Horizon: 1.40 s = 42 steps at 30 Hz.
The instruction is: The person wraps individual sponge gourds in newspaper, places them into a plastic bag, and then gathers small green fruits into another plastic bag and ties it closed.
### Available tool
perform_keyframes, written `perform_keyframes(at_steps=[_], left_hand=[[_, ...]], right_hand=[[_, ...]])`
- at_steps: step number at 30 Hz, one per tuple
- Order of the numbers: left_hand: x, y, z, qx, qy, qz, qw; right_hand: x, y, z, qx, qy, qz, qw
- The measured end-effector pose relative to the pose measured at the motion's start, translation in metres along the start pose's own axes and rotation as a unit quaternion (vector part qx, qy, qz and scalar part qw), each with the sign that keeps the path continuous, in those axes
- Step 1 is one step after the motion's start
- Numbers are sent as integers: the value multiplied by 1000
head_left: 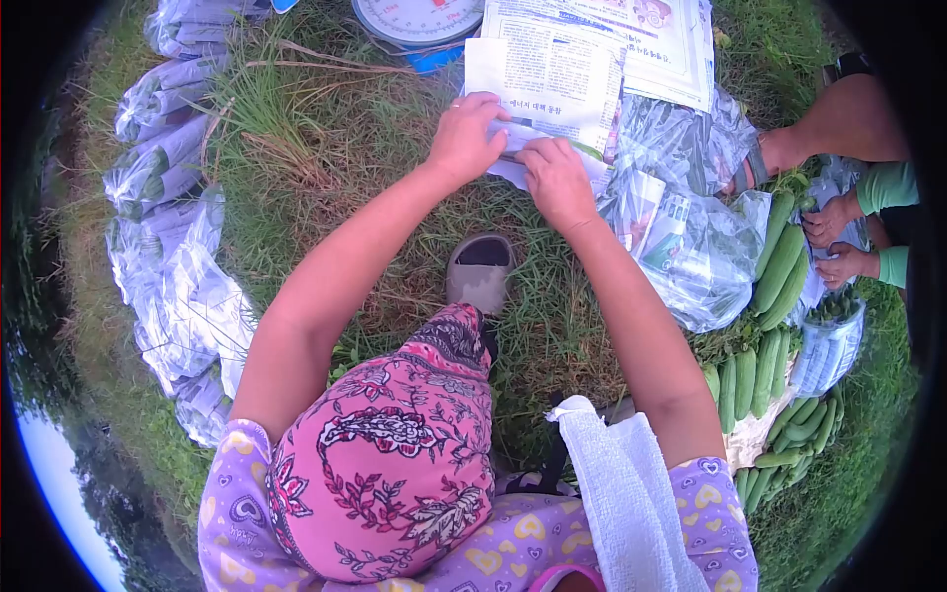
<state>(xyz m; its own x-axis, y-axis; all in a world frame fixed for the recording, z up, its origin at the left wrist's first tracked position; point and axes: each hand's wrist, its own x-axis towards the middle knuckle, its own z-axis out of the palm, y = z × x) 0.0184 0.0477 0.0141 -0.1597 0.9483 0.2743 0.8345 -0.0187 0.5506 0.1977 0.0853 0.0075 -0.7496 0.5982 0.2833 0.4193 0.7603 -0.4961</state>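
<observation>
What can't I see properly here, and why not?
In the head view:
Inside the rolled paper: covered by paper, left hand and right hand.
Scale: partly cut off by the top edge.
Newspaper fine print: too tiny.
Most of the other person: beyond the dark right rim.

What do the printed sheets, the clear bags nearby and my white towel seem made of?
Printed sheets: probably matte newsprint, given the dense text columns.
Clear bags: likely thin, glossy plastic; see-through, crinkled, with bright highlights.
White towel: matte fabric with a textured surface, perhaps cotton terry; fibre uncertain.
</observation>
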Motion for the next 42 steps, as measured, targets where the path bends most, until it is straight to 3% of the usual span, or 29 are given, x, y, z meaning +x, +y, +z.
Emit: perform_keyframes(at_steps=[3, 7, 9, 10, 13, 16, 19, 20, 26, 28, 31, 33, 34, 35, 38, 40, 42], left_hand=[[-7, 11, -7, 3, 74, -15, 997], [-30, 24, 1, -230, -77, -230, 942], [-38, 32, 7, -307, -136, -309, 890], [-40, 36, 8, -383, -160, -364, 834], [-38, 47, 7, -511, -133, -461, 713], [-34, 50, 7, -548, -94, -493, 669], [-31, 49, 8, -610, -62, -479, 629], [-34, 40, 13, -643, -95, -436, 622], [-47, 65, 11, -707, -12, -386, 592], [-49, 77, 6, -726, 2, -359, 587], [-53, 88, -6, -742, -55, -367, 558], [-55, 99, -6, -743, -71, -358, 561], [-56, 103, -5, -744, -85, -349, 563], [-55, 107, -2, -745, -99, -340, 566], [-48, 128, -6, -751, -133, -352, 542], [-42, 151, -14, -764, -159, -341, 524], [-42, 174, -14, -761, -212, -305, 531]], right_hand=[[9, 6, 7, -45, -20, 22, 999], [25, 17, 15, -103, -14, 28, 994], [33, 25, 17, -125, -12, 36, 991], [35, 29, 17, -133, -26, 42, 990], [46, 34, 16, -128, -65, 86, 986], [50, 30, 10, -103, -92, 113, 984], [40, 13, 0, -29, -81, 130, 988], [34, 4, -5, -25, -61, 124, 990], [0, -20, -26, 160, -7, 191, 968], [-16, -26, -40, 255, -9, 229, 939], [-38, -37, -67, 444, -69, 309, 838], [-53, -47, -81, 486, -66, 363, 792], [-62, -50, -87, 332, -28, 303, 893], [-70, -53, -93, 166, 9, 233, 958], [-78, -75, -132, -65, 143, 258, 953], [-100, -70, -134, 134, 120, 328, 927], [-118, -74, -140, 328, 108, 406, 846]])
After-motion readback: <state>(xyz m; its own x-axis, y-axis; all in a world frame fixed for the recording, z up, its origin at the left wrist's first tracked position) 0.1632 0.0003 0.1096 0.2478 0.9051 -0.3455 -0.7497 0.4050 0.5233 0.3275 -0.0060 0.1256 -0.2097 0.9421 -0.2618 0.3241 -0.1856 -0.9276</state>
